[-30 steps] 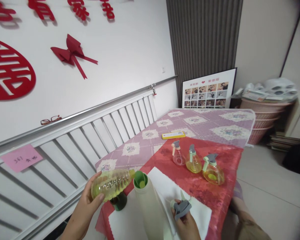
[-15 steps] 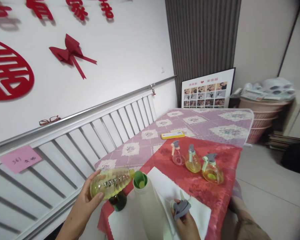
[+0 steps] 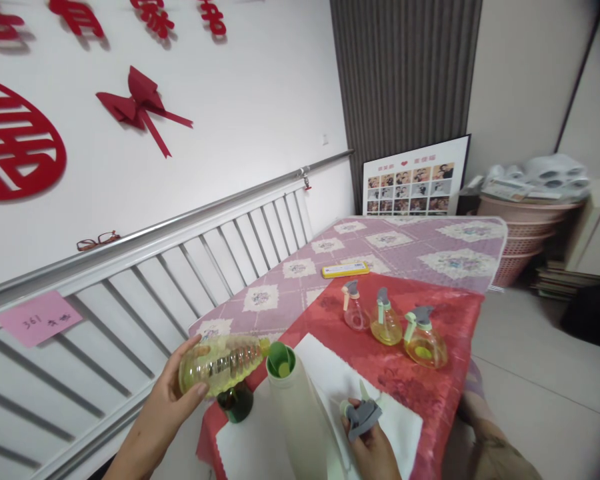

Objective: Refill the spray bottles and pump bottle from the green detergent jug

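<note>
1. Left hand (image 3: 167, 407) at near left, grip clamped round the base of a clear plastic bottle (image 3: 220, 363), held on its side over the near left edge of the bench (image 3: 500, 250). Mouth at the green funnel (image 3: 281, 360), touching or just short; cannot tell which.
2. Funnel seated in the neck of a tall cream container (image 3: 300, 427), upright on a white paper sheet (image 3: 400, 427) over the red cloth (image 3: 450, 307).
3. Right hand (image 3: 373, 450) near right, grip closed on a grey sprayer head (image 3: 363, 417) and not steadying the container.
4. Risks, as judged: mouth off the funnel rim, so oil down the outside onto sheet and cloth. Tall container unheld, so likely to tip if nudged by the bottle.
5. Contents: shallow yellow oil along the plastic bottle's lower side. Cream container opaque, level hidden.
6. Three small spray bottles farther right on the cloth: far one (image 3: 356, 312) nearly clear, middle one (image 3: 386, 323) and near one (image 3: 424, 343) part-filled with yellow oil.
7. Dark green item (image 3: 236, 403) just beside the container's base, kind unclear.
</note>
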A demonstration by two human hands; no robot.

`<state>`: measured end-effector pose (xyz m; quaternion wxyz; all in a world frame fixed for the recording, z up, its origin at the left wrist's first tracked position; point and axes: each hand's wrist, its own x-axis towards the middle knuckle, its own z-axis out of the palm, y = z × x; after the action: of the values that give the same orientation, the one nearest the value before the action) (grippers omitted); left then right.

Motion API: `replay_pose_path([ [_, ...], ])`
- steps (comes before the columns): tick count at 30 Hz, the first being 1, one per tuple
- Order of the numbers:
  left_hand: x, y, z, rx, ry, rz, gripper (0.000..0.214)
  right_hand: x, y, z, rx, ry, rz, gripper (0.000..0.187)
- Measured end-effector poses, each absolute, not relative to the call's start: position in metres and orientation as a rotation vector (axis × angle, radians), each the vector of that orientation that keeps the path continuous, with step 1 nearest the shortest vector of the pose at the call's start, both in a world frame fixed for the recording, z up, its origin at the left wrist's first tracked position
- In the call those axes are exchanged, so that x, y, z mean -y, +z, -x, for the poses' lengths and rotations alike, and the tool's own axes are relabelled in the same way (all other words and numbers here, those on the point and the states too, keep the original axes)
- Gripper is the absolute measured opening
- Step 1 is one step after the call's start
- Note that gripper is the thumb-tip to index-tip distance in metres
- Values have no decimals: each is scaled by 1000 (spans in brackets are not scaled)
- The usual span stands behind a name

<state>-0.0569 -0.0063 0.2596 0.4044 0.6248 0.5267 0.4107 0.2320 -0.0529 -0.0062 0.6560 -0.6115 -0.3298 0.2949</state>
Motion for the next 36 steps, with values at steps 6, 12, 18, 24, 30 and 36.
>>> replay_pose_path([
  [6, 3, 260, 59, -1332, 1012, -1603, 85, 52, -15, -232, 751, 656, 1366, 40],
  [12, 1, 260, 61, -1356, 1004, -1644, 83, 50, -25, -232, 710, 712, 1351, 42],
  [18, 1, 262, 61, -1336, 1014, -1650, 83, 48, -27, -231, 693, 737, 1340, 43],
  [24, 1, 266, 59, -1336, 998, -1687, 81, 47, -33, -232, 734, 735, 1346, 44],
  [30, 2, 268, 58, -1347, 989, -1688, 81, 48, -28, -232, 723, 727, 1345, 43],
  [36, -1, 267, 58, -1353, 1006, -1683, 83, 49, -21, -231, 717, 737, 1337, 42],
])
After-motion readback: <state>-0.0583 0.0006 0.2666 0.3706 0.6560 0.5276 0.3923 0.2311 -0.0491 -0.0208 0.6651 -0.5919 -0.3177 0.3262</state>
